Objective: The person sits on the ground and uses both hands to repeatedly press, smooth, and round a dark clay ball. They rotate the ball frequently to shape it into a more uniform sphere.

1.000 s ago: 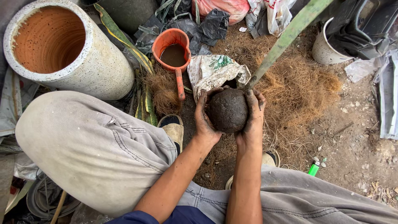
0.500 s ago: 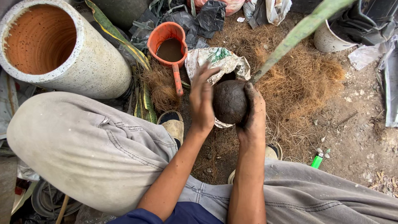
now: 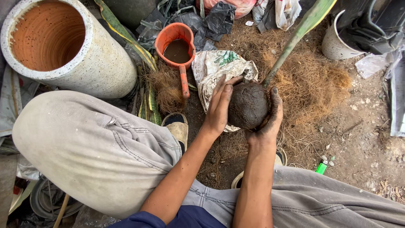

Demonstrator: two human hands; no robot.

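A dark, round ball of soil (image 3: 248, 105) with a green plant stalk (image 3: 295, 36) rising out of it sits between both my hands above the ground. My left hand (image 3: 218, 105) presses flat against the ball's left side, fingers straight. Cupped under and around its right side is my right hand (image 3: 270, 120), smeared with soil. A crumpled printed sack (image 3: 219, 67) lies just behind the ball, on brown fibre (image 3: 312, 84).
An orange scoop (image 3: 177, 42) with muddy water stands behind the sack. A large speckled pot (image 3: 63, 46) lies at the far left. My knees flank the hands. A white bucket (image 3: 337, 40), black bags and a green lighter (image 3: 322, 168) lie around.
The ball has turned a little in my hands. My left hand has flattened out against its side, and the right has slid lower beneath it.
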